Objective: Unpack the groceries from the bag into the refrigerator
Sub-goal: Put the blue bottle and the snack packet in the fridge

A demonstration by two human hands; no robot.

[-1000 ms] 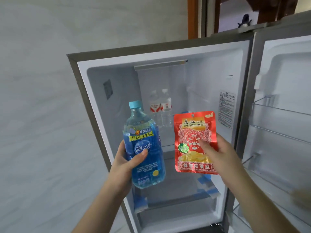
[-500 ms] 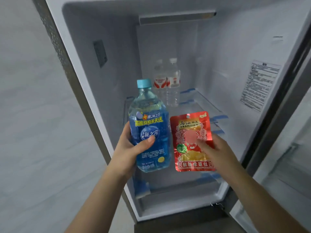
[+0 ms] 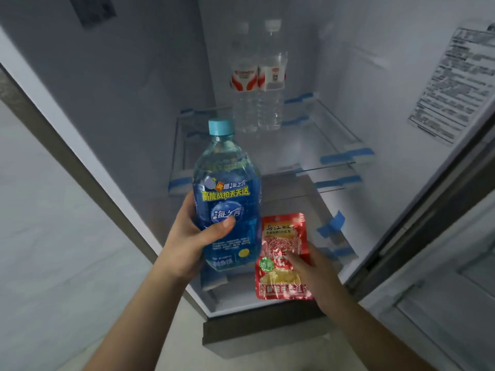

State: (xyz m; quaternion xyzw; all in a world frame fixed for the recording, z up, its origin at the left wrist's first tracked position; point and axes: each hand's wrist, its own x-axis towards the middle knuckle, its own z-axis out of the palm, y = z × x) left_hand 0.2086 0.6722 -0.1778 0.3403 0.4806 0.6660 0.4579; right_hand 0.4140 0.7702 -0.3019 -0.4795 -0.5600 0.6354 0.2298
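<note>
Open fridge [image 3: 128, 108]: left grip [image 3: 187, 245] holds bottle [image 3: 227, 207], right grip [image 3: 316, 274] pinches packet [image 3: 281, 253].

The drink bottle [image 3: 227, 199] is clear blue plastic with a pale turquoise cap; its wrap label is deep blue, crossed by a band of yellow characters, with white script in a lighter blue circle and a small yellow dot near the bottom. The snack pouch [image 3: 284, 257] is glossy red foil with a yellow title panel, a white and red ornamental pattern, a green round badge and pale yellow shreds pictured low down. The two water bottles [image 3: 258, 84] are colourless, with white caps and red-and-white labels. The refrigerator [image 3: 150, 97] is white inside, its glass shelves [image 3: 316, 156] edged with blue tape strips [image 3: 345, 157]. The sticker [image 3: 452, 84] is white with black print.
</note>
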